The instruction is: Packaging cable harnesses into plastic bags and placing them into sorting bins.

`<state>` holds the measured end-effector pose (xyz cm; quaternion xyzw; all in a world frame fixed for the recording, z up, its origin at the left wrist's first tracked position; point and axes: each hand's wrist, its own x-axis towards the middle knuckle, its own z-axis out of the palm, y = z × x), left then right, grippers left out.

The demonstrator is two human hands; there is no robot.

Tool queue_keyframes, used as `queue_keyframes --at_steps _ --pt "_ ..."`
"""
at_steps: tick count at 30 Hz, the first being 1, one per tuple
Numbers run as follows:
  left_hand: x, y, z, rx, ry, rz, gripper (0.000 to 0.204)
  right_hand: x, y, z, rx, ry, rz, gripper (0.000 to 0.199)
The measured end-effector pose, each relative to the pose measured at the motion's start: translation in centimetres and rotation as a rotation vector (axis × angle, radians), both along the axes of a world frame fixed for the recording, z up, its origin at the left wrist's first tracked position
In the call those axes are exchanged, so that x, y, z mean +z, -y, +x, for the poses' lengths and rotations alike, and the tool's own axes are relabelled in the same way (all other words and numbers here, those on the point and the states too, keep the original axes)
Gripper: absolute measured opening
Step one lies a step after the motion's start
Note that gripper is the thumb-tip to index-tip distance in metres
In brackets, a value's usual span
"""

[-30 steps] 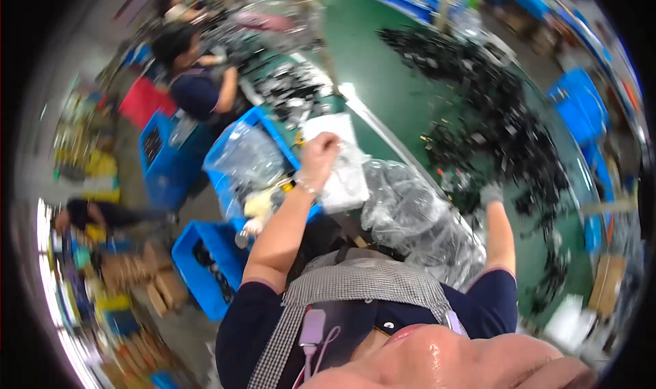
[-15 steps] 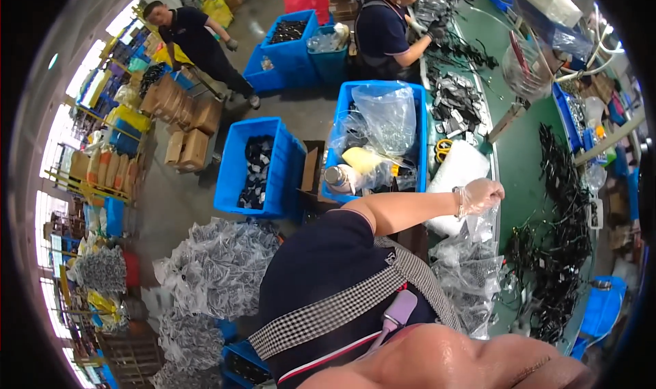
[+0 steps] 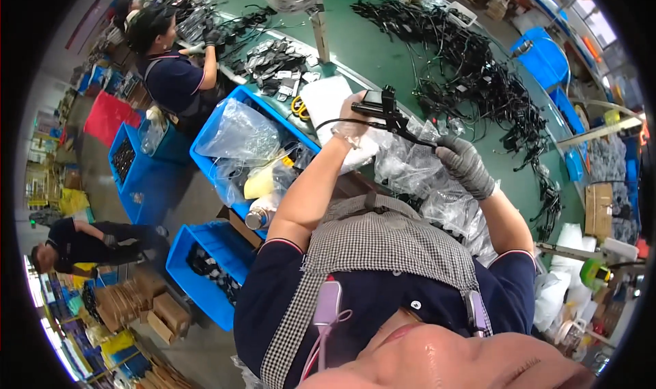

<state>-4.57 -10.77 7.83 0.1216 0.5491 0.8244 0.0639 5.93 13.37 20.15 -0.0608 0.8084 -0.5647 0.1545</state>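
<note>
Above the green table [image 3: 383, 61], the left hand [image 3: 352, 119] clenches the black part [image 3: 378, 104] at its one o'clock side, while the gloved right hand [image 3: 465, 163], at four o'clock from it, pinches its cable [image 3: 418, 137] end.

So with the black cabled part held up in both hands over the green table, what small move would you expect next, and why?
Probably lowering the black part toward the clear plastic bags just beneath it. The left hand holds its body, the gloved right hand grips the cable end, and the part hangs in the air above the bags rather than resting on the green table.
</note>
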Motion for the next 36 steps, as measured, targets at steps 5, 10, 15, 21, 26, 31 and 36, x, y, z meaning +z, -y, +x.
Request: queue_keyframes --at_steps 5,10,15,21,26,31,36 --pt "-1.6 0.0 0.9 0.042 -0.008 0.116 0.020 1.1 0.3 1.7 0.077 -0.176 0.283 0.025" --pt "-1.3 0.0 2.0 0.404 -0.234 -0.426 0.013 0.8 0.1 3.0 0.030 -0.239 0.367 0.022" --pt "0.3 -1.0 3.8 0.509 -0.331 -0.781 0.015 0.0 0.0 4.0 -0.004 -0.293 0.461 0.020" --pt "-8.5 0.1 3.9 0.452 -0.095 -0.479 0.018 -3.6 2.5 6.6 0.041 -0.299 0.359 0.019" --pt "-8.4 -2.2 4.2 0.523 0.042 -0.884 0.013 -11.6 -1.7 7.3 0.023 -0.440 0.377 0.022" --pt "-4.4 -1.1 6.5 0.562 -0.044 -0.715 0.012 -19.2 -6.0 4.3 0.107 -0.220 0.554 0.038" --pt "-4.1 1.5 8.2 0.634 -0.344 -0.783 0.011 -16.3 -1.7 0.7 0.258 -0.209 0.753 0.037"
